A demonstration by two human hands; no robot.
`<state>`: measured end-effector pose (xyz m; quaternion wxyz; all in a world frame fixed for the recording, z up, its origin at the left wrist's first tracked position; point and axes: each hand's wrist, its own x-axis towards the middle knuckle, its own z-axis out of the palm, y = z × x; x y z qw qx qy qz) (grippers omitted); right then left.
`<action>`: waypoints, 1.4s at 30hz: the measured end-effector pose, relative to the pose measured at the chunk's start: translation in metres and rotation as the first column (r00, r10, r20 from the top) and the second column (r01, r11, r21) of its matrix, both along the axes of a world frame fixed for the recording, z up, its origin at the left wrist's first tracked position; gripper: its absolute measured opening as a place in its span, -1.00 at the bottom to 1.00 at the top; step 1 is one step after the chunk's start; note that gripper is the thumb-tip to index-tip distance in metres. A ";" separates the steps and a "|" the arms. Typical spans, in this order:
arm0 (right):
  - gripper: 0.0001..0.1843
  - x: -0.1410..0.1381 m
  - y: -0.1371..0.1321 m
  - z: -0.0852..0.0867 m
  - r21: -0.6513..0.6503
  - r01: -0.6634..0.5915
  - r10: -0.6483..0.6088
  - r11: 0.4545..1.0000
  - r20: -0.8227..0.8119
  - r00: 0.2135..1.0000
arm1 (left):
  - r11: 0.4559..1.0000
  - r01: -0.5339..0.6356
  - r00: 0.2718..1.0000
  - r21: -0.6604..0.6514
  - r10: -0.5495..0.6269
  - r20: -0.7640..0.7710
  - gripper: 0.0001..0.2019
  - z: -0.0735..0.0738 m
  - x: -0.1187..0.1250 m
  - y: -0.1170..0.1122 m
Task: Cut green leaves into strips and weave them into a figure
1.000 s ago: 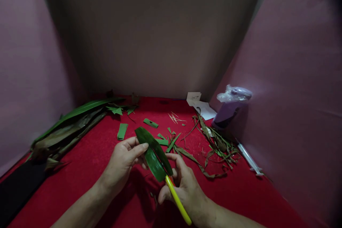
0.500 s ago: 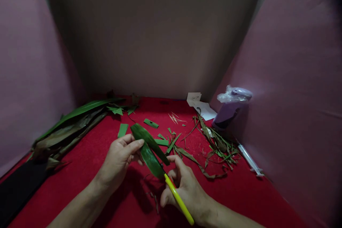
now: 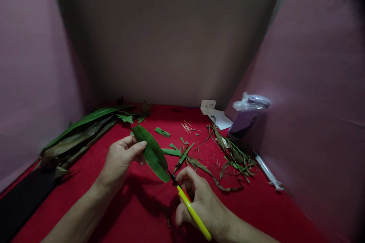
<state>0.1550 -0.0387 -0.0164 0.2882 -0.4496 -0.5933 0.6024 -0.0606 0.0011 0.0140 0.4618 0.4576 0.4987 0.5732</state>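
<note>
My left hand [image 3: 119, 161] pinches a dark green leaf piece [image 3: 149, 152] by its left edge and holds it above the red cloth [image 3: 119, 212]. My right hand [image 3: 199, 201] is closed round yellow-handled scissors [image 3: 192, 212], whose dark blades meet the leaf's lower tip. Both hands are low in the middle of the view, close together.
Long green and dried leaves [image 3: 76, 136] lie at the left. Cut green scraps [image 3: 173, 148] and brown strips [image 3: 230, 155] litter the middle and right. A purple bottle [image 3: 246, 115], white paper [image 3: 215, 114], thin sticks [image 3: 186, 125] and a syringe [image 3: 269, 174] sit by the right wall. Pink walls enclose the cloth.
The leaf has slid left and up with my left hand. The scissors have drawn back toward the leaf's lower tip, and the view has shifted slightly.
</note>
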 end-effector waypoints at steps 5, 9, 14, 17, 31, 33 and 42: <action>-0.55 0.003 0.001 0.004 -0.041 -0.036 0.034 0.998 -0.056 0.998 | 0.998 0.068 0.989 0.000 -0.067 -0.128 -0.87 0.005 0.005 -0.003; -0.63 0.006 0.002 -0.002 0.026 -0.115 0.117 0.993 -0.117 0.986 | 0.990 0.138 0.985 -0.018 -0.139 -0.103 -0.87 0.003 0.008 -0.005; -0.61 0.007 0.005 -0.015 0.060 -0.119 0.127 0.991 -0.169 0.977 | 0.982 0.184 0.975 -0.036 -0.187 -0.117 -0.84 0.000 0.008 -0.005; -0.58 0.007 0.007 -0.015 0.085 -0.109 0.122 0.990 -0.161 0.979 | 0.974 0.217 0.970 -0.061 -0.223 -0.101 -0.79 0.001 0.011 -0.007; -0.50 0.010 0.008 -0.007 0.148 -0.166 0.174 0.975 -0.044 0.984 | 0.977 0.202 0.974 -0.068 -0.208 -0.095 -0.81 0.003 0.013 -0.010; -0.50 0.010 0.008 -0.008 0.152 -0.153 0.161 0.976 -0.041 0.986 | 0.967 0.239 0.965 -0.090 -0.247 -0.090 -0.80 0.003 0.014 -0.010; -0.43 0.005 0.006 -0.003 0.103 -0.091 0.095 0.991 -0.041 0.995 | 0.924 0.342 0.937 -0.172 -0.350 -0.013 -0.80 -0.006 0.021 -0.011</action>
